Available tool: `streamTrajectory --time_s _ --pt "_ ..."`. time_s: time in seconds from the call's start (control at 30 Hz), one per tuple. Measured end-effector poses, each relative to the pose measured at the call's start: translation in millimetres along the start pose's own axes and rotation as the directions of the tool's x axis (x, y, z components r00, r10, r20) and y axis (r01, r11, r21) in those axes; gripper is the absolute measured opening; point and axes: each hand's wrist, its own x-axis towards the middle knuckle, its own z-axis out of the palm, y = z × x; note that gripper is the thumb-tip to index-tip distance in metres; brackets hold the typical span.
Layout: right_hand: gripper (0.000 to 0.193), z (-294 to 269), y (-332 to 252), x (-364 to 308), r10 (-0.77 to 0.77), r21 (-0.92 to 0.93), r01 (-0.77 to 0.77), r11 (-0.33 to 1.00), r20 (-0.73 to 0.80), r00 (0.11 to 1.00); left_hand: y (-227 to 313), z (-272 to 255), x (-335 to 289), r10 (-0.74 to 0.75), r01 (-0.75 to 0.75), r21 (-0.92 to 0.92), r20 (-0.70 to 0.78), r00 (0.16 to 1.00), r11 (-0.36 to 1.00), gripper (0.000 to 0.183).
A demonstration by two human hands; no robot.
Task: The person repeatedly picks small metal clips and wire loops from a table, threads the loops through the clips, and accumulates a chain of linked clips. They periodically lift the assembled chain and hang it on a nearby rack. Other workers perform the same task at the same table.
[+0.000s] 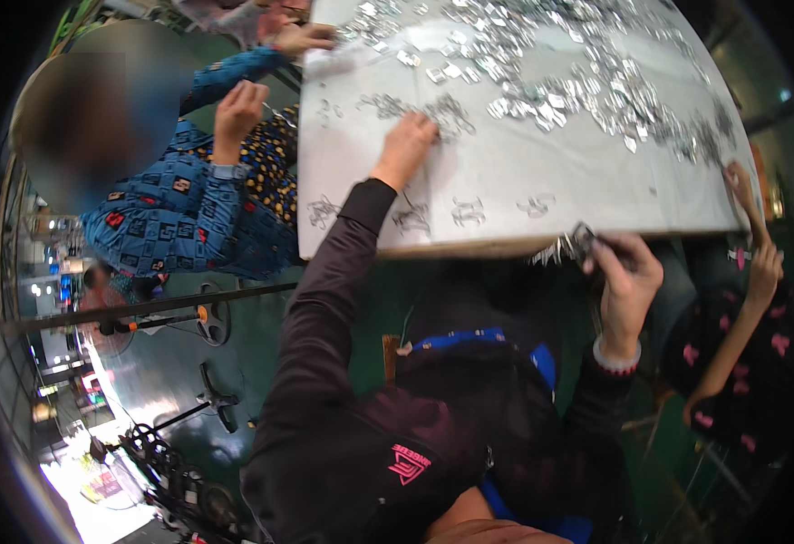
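Observation:
My left hand [406, 148] reaches over the table to a loose pile of thin dark wire pieces [452, 121]. Its fingers are bent together at the pile's near edge, slightly blurred, and what they pinch is hidden. Just off the table's front edge, my right hand [631, 279] grips a bunch of small metal pieces [582, 244] between thumb and fingers. Part of the bunch is a dark wire loop; shiny narrow strips stick out to its left. Small groups of dark wire pieces [468, 211] lie in a row along the near side of the table.
Many shiny flat metal pieces [587, 86] spread across the far part of the white table [497, 172]. At the left sits a person in a blue patterned top [175, 218], hands raised near the table. Another person's hand [765, 272] is at the right edge.

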Motion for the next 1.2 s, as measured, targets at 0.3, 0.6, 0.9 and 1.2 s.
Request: streamTrajectory --time_s 0.3,0.6,0.9,1.2 --pt "0.02 -2.1 3.0 -7.3 0.016 0.074 -0.018 0.997 0.027 1.0 84.1 -61.7 8.8 -0.191 0.099 -0.502 -0.136 0.972 0.859 0.01" --pt "0.019 -3.7 17.5 -14.8 0.053 0.171 -0.051 0.984 -0.011 0.999 216.5 -99.4 -31.5 -0.083 0.239 -0.962 0.23 0.97 0.135 0.01" --pt "0.013 0.5 24.1 -19.7 -0.023 0.079 0.029 0.996 -0.076 0.997 232.9 -78.0 -40.0 -0.224 0.039 -0.883 -0.075 0.972 0.467 0.012" --pt "0.013 4.0 19.4 -8.4 -0.114 0.01 0.114 0.993 0.087 0.99 223.6 -73.1 -33.9 -0.122 -0.043 -0.946 -0.086 0.989 0.322 0.013"
